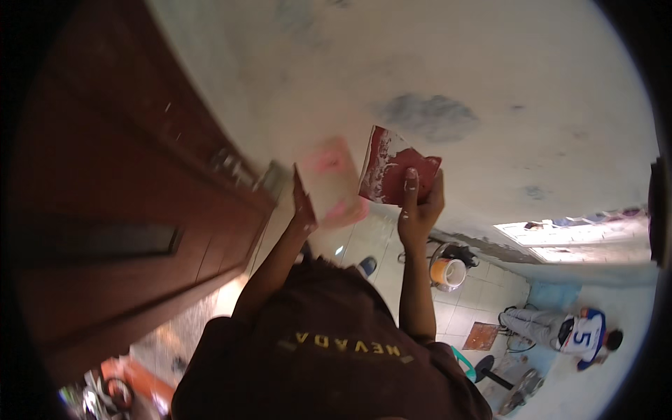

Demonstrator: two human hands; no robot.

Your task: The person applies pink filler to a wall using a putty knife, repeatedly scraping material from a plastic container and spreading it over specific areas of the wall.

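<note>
My right hand (420, 210) grips a dark red flat putty spreader (399, 171) smeared with white filler, thumb pressed on its face. It is raised in front of a pale wall (532, 84) with grey patches. My left hand (306, 215) is closed around a thin dark red flat piece (300, 185), seen almost edge-on. Beside that piece is a pale, pink-edged rectangular piece (332, 182), blurred by motion; I cannot tell whether the left hand holds this too. The two hands are apart.
A brown wooden door (126, 175) with a metal handle stands close on the left. On the tiled floor at right is an orange-and-white bucket (448, 271). Farther right are a fan (521, 388) and another person (584, 336). A window opening (581, 234) shows at right.
</note>
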